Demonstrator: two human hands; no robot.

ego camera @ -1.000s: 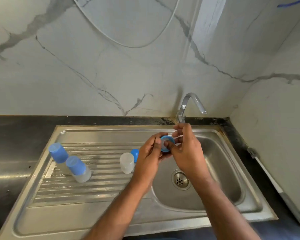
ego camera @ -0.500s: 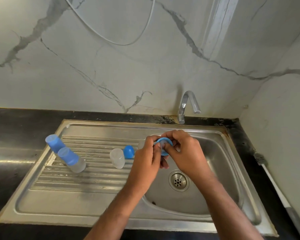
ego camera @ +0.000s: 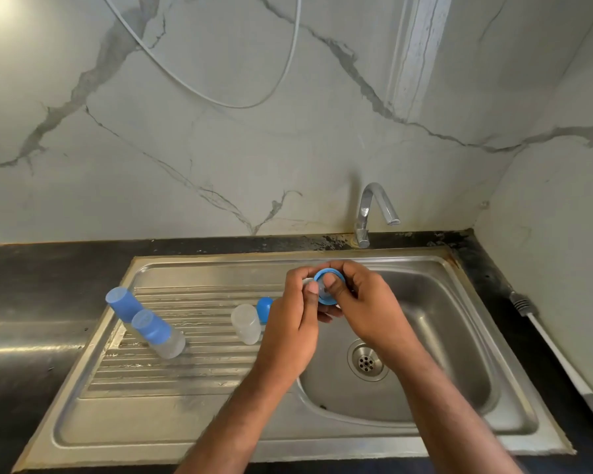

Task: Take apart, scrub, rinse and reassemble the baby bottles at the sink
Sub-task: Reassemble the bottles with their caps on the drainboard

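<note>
Head view. Over the sink (ego camera: 459, 336) basin, the left hand (ego camera: 288, 323) and right hand (ego camera: 367, 309) each close their grip on a blue ring (ego camera: 319, 276) with a clear teat. Two capped bottles (ego camera: 158, 331) stand on the drainboard; a clear bottle (ego camera: 245, 323) and blue cap (ego camera: 263, 306) sit beside the left hand.

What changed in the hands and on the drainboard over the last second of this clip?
Little changed. Both hands, left hand and right hand, keep holding the blue ring over the sink basin; the right thumb now presses inside the ring, where earlier it sat at its edge. The camera tilted, shifting the whole view. The two capped bottles, clear bottle and blue cap stayed on the drainboard.
</note>
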